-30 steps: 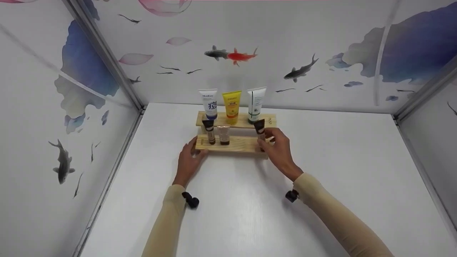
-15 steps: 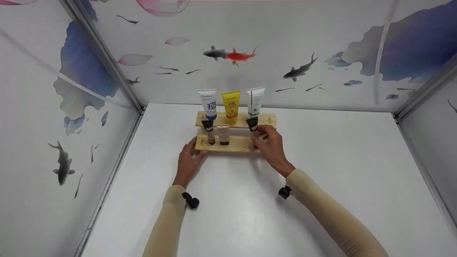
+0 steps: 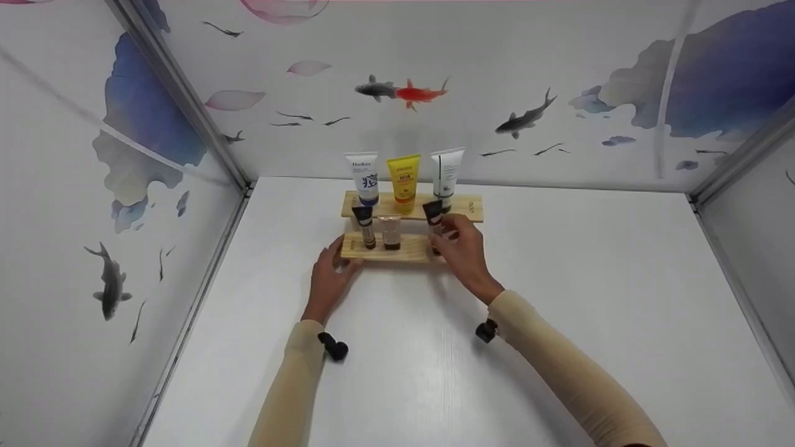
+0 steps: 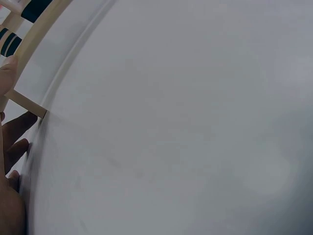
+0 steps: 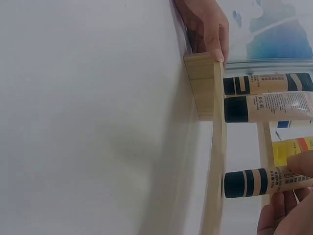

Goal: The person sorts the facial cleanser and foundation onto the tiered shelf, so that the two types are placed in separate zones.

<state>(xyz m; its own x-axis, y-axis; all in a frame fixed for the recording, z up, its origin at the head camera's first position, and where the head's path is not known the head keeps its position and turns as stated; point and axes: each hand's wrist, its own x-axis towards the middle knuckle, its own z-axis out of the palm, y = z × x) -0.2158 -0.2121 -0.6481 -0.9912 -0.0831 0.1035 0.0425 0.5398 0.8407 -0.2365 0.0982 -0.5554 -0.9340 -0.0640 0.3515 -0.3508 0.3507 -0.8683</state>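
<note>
A two-tier wooden rack (image 3: 407,249) stands near the back wall. My left hand (image 3: 328,280) grips its left end, thumb on the lower shelf and fingers around the side. In the right hand (image 3: 464,253), thumb and fingers pinch a small beige cosmetic tube (image 5: 274,181) with a black cap and a black crimped end. It stands cap down at the right part of the lower shelf; the right wrist view shows its cap against or just above the wood. A similar black-ended tube (image 3: 364,225) and a translucent pinkish tube (image 3: 390,233) stand upright on that shelf's left part.
Along the upper shelf stand a white tube with blue print (image 3: 365,178), a yellow tube (image 3: 405,181) and a white tube with a green stripe (image 3: 447,172). The white table (image 3: 404,360) is bounded by walls printed with fish at the back and sides.
My right hand has moved left along the lower shelf with the pinched tube, closer to the pinkish tube. The left hand keeps its place on the rack.
</note>
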